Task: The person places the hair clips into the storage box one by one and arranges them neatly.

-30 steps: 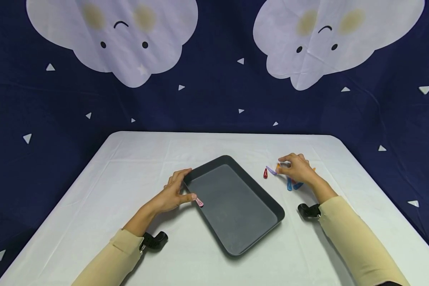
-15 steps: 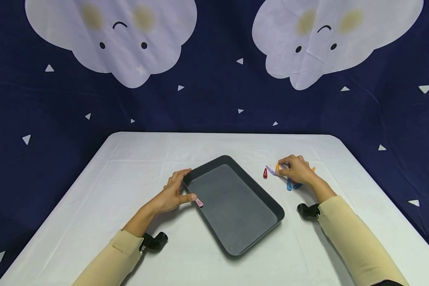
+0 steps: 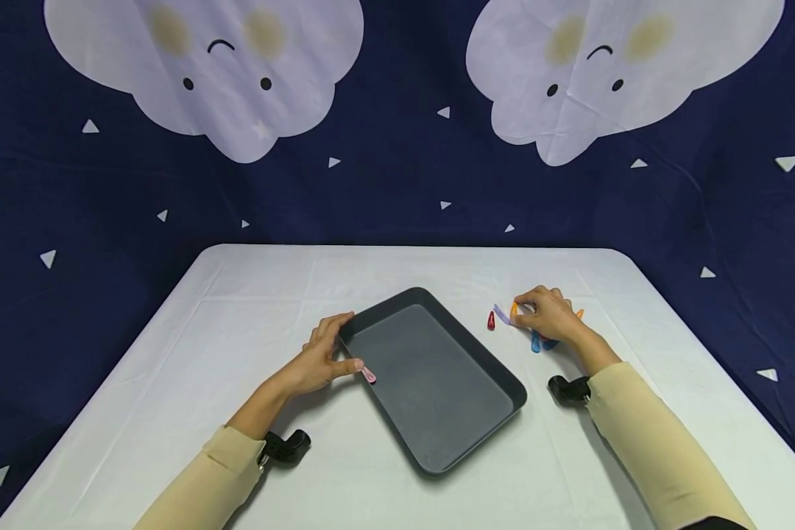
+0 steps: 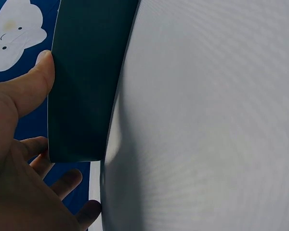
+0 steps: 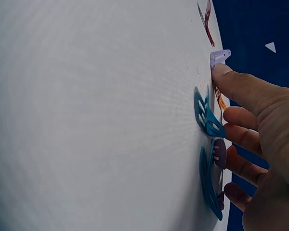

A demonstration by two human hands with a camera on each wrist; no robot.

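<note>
A dark grey baking tray [image 3: 430, 383] lies at a slant on the white table. My left hand [image 3: 319, 359] holds it by its left corner, thumb and forefinger at the rim; the left wrist view shows the thumb against the tray's wall [image 4: 86, 86]. Beside that thumb a pink hair clip [image 3: 369, 375] sits on the rim. At the right, my right hand [image 3: 550, 315] pinches an orange hair clip [image 3: 514, 310] between thumb and forefinger. A lilac clip [image 3: 502, 314] and a red clip [image 3: 492, 321] lie just left of it. Blue clips [image 5: 211, 120] lie under the palm, partly hidden.
Another orange clip [image 3: 579, 313] shows beyond the right hand. A purplish clip [image 5: 220, 153] lies among the blue ones in the right wrist view. A dark blue cloth [image 3: 411, 177] with clouds hangs behind the table's far edge.
My right forefinger has come down slightly, and the orange clip between finger and thumb shows more. The left hand, the tray and the pink clip stay as they were.
</note>
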